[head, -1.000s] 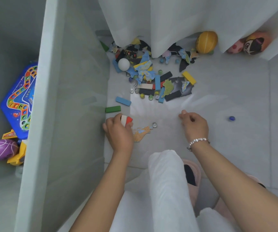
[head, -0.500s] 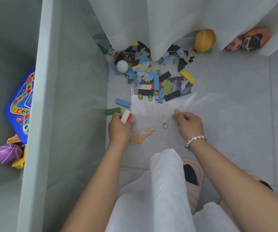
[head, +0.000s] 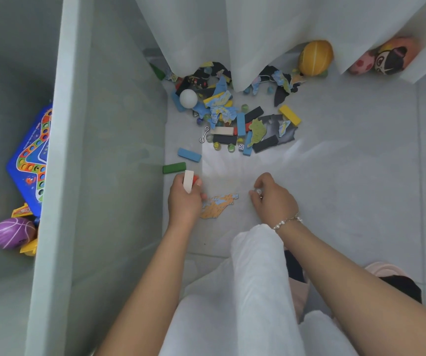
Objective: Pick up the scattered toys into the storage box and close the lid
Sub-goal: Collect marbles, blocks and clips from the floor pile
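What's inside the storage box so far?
Inside the storage box: a blue game board, a purple ball and yellow pieces beside it. The box's near wall covers the rest of the floor, so anything there is hidden.

— What sort of place is this?
— A home, most likely a corner of a living room or a child's play area: pale grey floor tiles (head: 360, 176) and a sheer white curtain (head: 232, 34) hanging to the floor
— What else points to that?
— A heap of scattered toys (head: 235, 122) below the curtain: coloured blocks, puzzle pieces, marbles, a die. A yellow ball (head: 315, 57) and soft round toys sit tucked under the hem. At the left stands a big pale storage box (head: 58, 176) with a board game (head: 31, 160) and a purple ball (head: 11, 233) inside. The person wears soft pink slippers (head: 383, 269)
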Tool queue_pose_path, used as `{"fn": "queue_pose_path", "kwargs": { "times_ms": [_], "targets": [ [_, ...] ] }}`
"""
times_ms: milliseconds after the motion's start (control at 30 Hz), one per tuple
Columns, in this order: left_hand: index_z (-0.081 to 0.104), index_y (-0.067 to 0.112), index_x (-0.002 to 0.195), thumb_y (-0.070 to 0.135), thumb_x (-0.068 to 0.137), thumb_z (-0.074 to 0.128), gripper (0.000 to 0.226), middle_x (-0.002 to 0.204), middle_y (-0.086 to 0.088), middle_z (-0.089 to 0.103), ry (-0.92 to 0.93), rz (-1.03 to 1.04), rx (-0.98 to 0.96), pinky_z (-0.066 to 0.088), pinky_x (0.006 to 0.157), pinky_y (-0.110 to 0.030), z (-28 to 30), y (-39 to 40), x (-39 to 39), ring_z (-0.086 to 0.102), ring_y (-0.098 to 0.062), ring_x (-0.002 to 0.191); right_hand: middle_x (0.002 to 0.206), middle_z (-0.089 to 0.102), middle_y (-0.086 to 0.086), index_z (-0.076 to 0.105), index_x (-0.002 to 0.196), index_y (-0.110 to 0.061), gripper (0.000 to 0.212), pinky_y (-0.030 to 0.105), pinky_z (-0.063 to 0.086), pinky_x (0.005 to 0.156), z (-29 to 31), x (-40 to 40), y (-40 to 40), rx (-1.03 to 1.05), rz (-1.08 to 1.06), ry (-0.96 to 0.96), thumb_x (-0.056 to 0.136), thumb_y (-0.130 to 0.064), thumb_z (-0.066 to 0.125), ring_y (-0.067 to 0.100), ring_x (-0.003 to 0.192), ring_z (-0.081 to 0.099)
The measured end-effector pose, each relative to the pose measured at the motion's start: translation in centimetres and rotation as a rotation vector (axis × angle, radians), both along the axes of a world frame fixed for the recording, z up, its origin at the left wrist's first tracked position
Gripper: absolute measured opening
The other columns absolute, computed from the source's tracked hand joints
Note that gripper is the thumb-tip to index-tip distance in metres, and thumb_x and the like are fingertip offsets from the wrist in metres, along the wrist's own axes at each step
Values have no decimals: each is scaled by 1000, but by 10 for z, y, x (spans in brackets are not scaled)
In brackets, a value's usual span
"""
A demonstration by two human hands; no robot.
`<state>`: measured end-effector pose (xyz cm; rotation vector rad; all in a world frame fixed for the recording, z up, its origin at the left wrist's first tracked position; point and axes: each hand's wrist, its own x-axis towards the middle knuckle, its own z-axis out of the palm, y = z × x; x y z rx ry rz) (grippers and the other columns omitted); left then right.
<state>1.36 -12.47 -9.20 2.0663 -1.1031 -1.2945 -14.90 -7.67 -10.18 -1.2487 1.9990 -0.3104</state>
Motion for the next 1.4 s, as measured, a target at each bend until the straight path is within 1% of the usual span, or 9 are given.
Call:
{"fn": "queue_pose_path", "kwargs": {
  "times_ms": [133, 333, 467, 633, 733, 833, 967, 1033, 1400],
  "targets": [
    [49, 20, 101, 9, 94, 49, 13, 79, 8, 50, 6, 39, -54, 45, 63, -27, -1, -16, -6, 52, -12, 55, 69, 52, -4, 53, 94, -10, 22, 12, 35, 51, 1, 1, -11, -38, -265, -334, 87, -29, 61, 16, 69, 53],
    [32, 29, 143, 9, 95, 50, 55, 103, 5, 54, 12, -29, -60, 46, 53, -9, 3, -34, -13, 56, -19, 77, 68, 58, -5, 50, 90, -13, 25, 2, 36, 48, 6, 3, -24, -28, -316, -482, 87, -35, 60, 0, 59, 52],
    [40, 23, 139, 10, 94, 50, 48, 118, -5, 55, -179, -220, 20, 53, 73, -24, 2, -54, -16, 61, -28, 91, 70, 59, -3, 50, 90, -12, 25, 2, 36, 48, 4, 3, -24, -28, -335, -490, 87, -35, 60, 0, 58, 52],
    [46, 4, 107, 7, 94, 48, 14, 104, -13, 55, -412, -260, -55, 32, 57, -15, 0, -62, -23, 52, -25, 86, 69, 59, -4, 50, 89, -12, 26, 1, 36, 48, 4, 3, -23, -14, -343, -481, 87, -36, 60, 1, 59, 52],
    [46, 3, 109, 13, 93, 51, 20, 102, -14, 56, -415, -277, -42, 38, 69, -23, -1, -60, -24, 55, -31, 92, 68, 58, -5, 50, 89, -13, 26, 2, 36, 47, 4, 3, -22, -7, -339, -473, 87, -38, 59, 2, 59, 51],
    [46, 7, 108, 21, 92, 54, 23, 107, -12, 61, -320, -202, -8, 49, 75, -35, 0, -56, -21, 61, -30, 89, 67, 59, -4, 50, 88, -14, 26, 3, 36, 47, 7, 4, -25, -18, -345, -481, 87, -38, 59, 0, 56, 51],
    [47, 14, 104, 21, 92, 56, 16, 87, 5, 60, -109, -55, -25, 45, 56, -15, 21, -42, -28, 63, -8, 59, 67, 59, -3, 49, 84, -16, 24, 13, 36, 49, 19, 1, -31, -56, -359, -513, 87, -37, 60, -8, 39, 48],
    [48, 14, 105, 21, 92, 56, 17, 79, 6, 59, 38, 34, -31, 44, 59, -20, 43, -35, -33, 62, -5, 55, 68, 59, -3, 48, 81, -18, 24, 18, 34, 51, 32, 0, -36, -75, -359, -530, 87, -37, 60, -8, 37, 47],
    [52, 19, 92, 20, 93, 55, 4, 53, 11, 58, 314, 197, -418, 40, 47, -18, 256, 3, 30, 57, -6, 52, 64, 56, 2, 49, 79, -13, 16, 17, 30, 40, 222, 56, -77, -82, -14, -957, 90, -22, 59, 10, 47, 40]
  ]
}}
